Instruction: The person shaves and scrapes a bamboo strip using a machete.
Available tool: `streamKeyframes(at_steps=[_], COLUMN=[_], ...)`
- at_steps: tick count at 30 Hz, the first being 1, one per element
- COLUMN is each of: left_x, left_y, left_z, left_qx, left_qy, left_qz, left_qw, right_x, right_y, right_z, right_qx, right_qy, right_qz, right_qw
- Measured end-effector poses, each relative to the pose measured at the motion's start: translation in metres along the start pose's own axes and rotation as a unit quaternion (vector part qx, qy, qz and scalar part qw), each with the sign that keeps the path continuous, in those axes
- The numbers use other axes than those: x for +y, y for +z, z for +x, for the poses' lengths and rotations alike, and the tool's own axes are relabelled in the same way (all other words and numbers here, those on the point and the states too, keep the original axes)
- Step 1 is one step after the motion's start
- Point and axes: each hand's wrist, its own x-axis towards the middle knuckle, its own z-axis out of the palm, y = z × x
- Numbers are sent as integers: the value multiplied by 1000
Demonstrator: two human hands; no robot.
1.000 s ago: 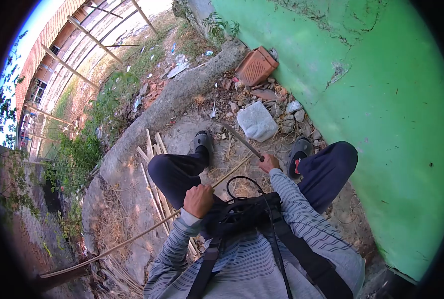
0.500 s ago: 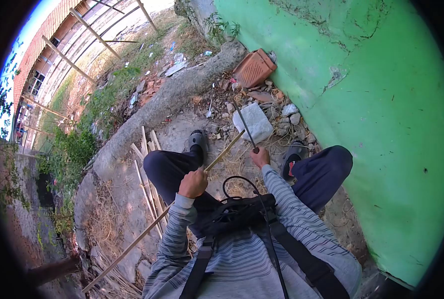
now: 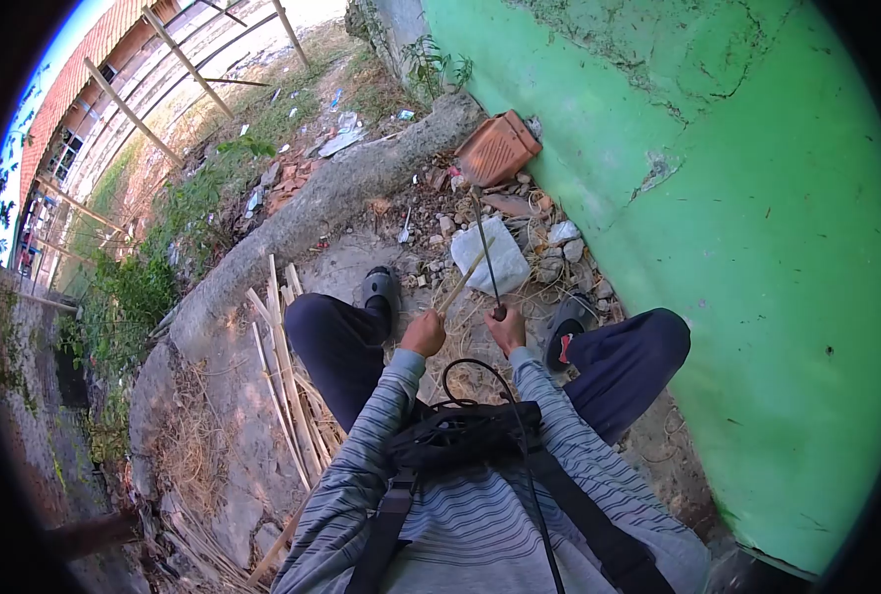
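Note:
My left hand [image 3: 424,334] is closed round a long bamboo strip [image 3: 458,284]. The strip's front end lies over a white block [image 3: 513,262] on the ground, and its rear part runs back under my left forearm. My right hand [image 3: 506,331] grips the dark handle of a long, thin-bladed knife [image 3: 489,252], its blade pointing forward past the block. Blade and strip cross or come close near the block; whether they touch I cannot tell. Beside my left leg lies a bundle of split bamboo strips [image 3: 287,371].
A green wall [image 3: 757,247] rises along the right. Ahead are an orange roof tile [image 3: 500,148], rubble and stones [image 3: 550,262]. A low concrete ridge [image 3: 332,193] curves along the left, with bushes [image 3: 144,292] beyond. A black cable [image 3: 515,386] loops from my waist bag.
My left hand has moved forward and right, pushing the bamboo strip's end over the white block and closer to the knife. My right hand stays shut on the knife. The view has shifted slightly.

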Motion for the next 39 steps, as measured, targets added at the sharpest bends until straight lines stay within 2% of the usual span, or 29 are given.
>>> streamKeyframes(at_steps=[3,5,8,14,18,21,23,25,27,30,36,38,39], left_x=[-4,-1,12,-9,1,-30,-40,-34,-42,-65,-38,-21,-26], left_y=[16,18,12,35,28,47,51,47,52,75,48,33,39], left_z=[0,4,12,26,25,34,38,38,38,41,41,40,38], left_qx=[-45,-86,-128,-159,-177,-196,-227,-236,-244,-208,-241,-269,-270], left_qy=[-62,-102,-111,-63,-92,-38,57,58,57,-43,-46,26,25], left_qz=[-3,62,70,96,109,139,180,191,204,155,164,183,181], left_qw=[997,989,983,981,974,970,955,951,946,965,955,945,945], right_x=[10,16,15,15,16,16,19,16,16,14,4,7,7], right_y=[6,10,9,12,13,18,19,21,24,28,25,24,24], right_z=[-12,-15,-18,-18,-15,-13,-13,-15,-14,-9,-9,-12,-12], right_qx=[-35,-56,-79,-129,-135,-138,-136,-131,-131,-140,-141,-140,-136], right_qy=[-3,-7,-25,-64,-51,-45,-44,-80,-67,-45,-50,-52,-57], right_qz=[-35,-52,-85,-117,-92,-96,-101,-91,-88,-112,-133,-132,-130], right_qw=[999,997,993,983,985,985,985,984,985,983,980,980,980])
